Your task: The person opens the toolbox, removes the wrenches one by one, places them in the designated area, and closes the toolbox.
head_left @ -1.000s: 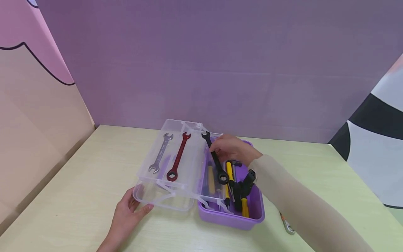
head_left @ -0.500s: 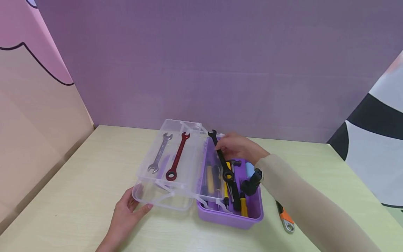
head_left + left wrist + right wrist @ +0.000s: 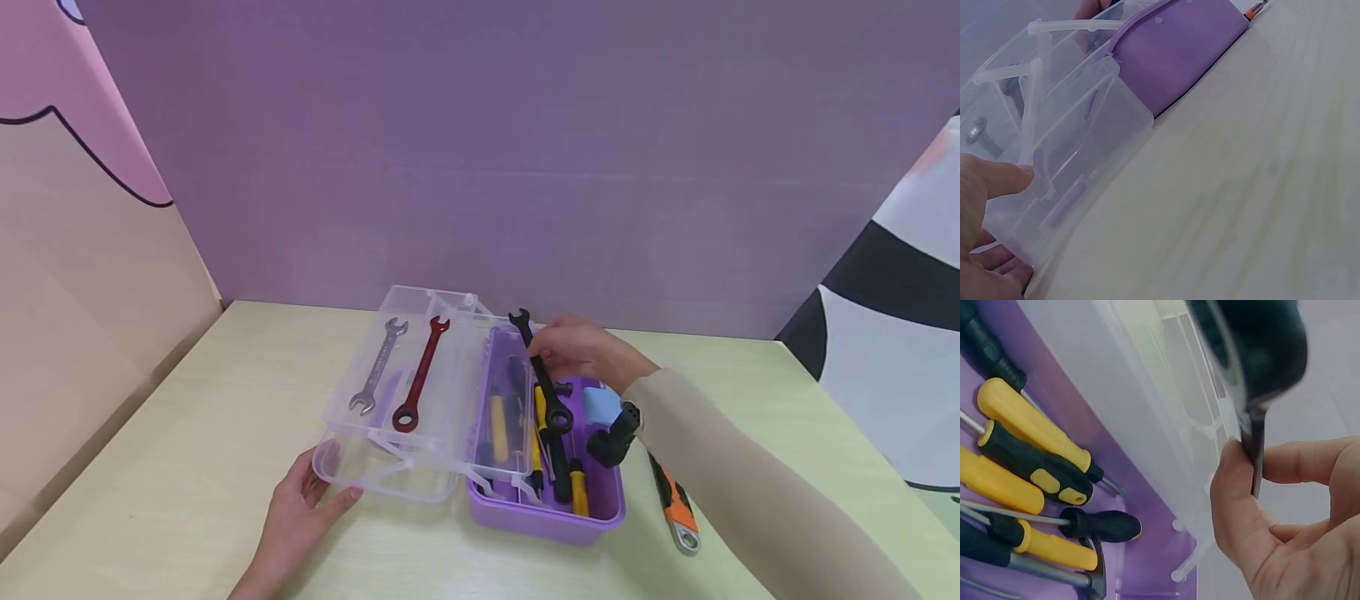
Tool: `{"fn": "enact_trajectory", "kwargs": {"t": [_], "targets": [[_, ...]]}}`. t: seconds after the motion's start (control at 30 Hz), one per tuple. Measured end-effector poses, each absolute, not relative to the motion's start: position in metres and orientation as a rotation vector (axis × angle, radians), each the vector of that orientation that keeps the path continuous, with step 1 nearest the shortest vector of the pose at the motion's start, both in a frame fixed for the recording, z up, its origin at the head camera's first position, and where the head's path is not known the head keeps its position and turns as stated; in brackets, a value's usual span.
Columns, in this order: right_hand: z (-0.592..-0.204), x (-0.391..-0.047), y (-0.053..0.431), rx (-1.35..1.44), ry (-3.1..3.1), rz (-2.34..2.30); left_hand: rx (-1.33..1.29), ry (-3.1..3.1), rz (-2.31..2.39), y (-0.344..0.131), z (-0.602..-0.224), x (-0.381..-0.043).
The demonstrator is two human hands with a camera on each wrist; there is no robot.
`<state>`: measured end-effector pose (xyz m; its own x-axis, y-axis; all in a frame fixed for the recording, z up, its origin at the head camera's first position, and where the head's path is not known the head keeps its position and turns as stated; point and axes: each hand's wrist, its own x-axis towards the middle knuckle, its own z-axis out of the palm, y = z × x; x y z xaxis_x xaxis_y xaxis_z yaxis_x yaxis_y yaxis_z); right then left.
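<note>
My right hand (image 3: 581, 350) pinches a black ratcheting wrench (image 3: 545, 379) between thumb and fingers, above the purple toolbox (image 3: 536, 527). The right wrist view shows the wrench (image 3: 1257, 444) edge-on, its ring end blurred close to the camera. At the front left corner of the opened clear lid (image 3: 427, 485), my left hand (image 3: 296, 504) holds the edge, thumb on the front and fingers at the side. In the left wrist view, the thumb (image 3: 1013, 178) lies against the clear plastic. A silver wrench (image 3: 377, 367) and a red ratcheting wrench (image 3: 422, 375) lie on the clear tray.
Several screwdrivers (image 3: 1054, 472) and a hammer (image 3: 1099, 569) lie inside the toolbox, beside a light blue item (image 3: 600, 406). An orange and black tool handle (image 3: 675, 504) lies on the table right of the box. A purple wall (image 3: 480, 167) stands behind.
My right hand has moved right with the black wrench, away from the tray and over the toolbox's open side. The left hand stays at the lid corner.
</note>
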<state>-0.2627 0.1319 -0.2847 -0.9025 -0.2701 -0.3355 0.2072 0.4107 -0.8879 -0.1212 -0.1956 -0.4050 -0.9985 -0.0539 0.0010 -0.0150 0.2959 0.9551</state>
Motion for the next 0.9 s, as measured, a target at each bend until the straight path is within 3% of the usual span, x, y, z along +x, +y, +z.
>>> {"fn": "enact_trajectory", "kwargs": {"t": [0.9], "targets": [[-0.279,-0.254,0.172,-0.029,2.269,-1.45,0.084,-2.496,-1.842,-0.195,-0.406,-0.122]]}}
